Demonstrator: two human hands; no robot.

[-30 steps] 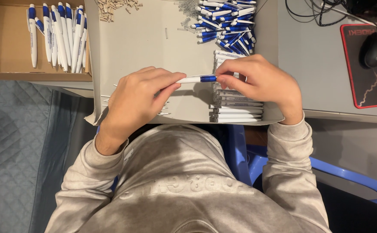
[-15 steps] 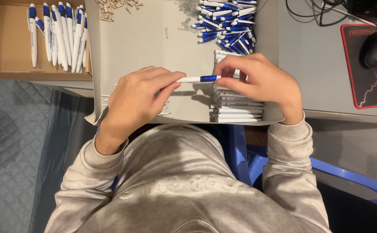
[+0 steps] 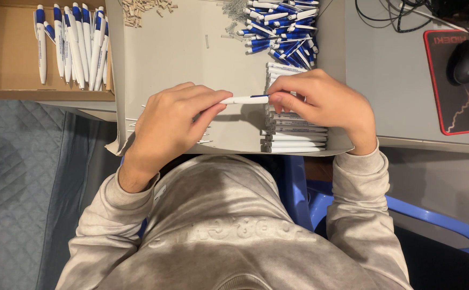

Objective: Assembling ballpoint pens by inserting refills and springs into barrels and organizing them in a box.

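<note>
Both hands hold one white and blue pen (image 3: 245,99) level above a grey cardboard tray (image 3: 180,59). My left hand (image 3: 172,123) pinches the pen's white end. My right hand (image 3: 320,102) grips the blue end, and most of the blue part is hidden in its fingers. Under my right hand lies a stack of white pen barrels (image 3: 293,137). A heap of blue pen parts (image 3: 280,27) lies at the tray's far right.
A brown box (image 3: 9,59) at the left holds several finished white and blue pens (image 3: 70,45). Small tan pieces (image 3: 140,8) and metal springs (image 3: 234,11) lie at the tray's far edge. A black mouse (image 3: 465,62) rests on a red-edged mat at right. A blue chair (image 3: 406,212) is below.
The blue part of the pen has slid further into the white barrel; less blue shows now. Both hands stay in about the same place.
</note>
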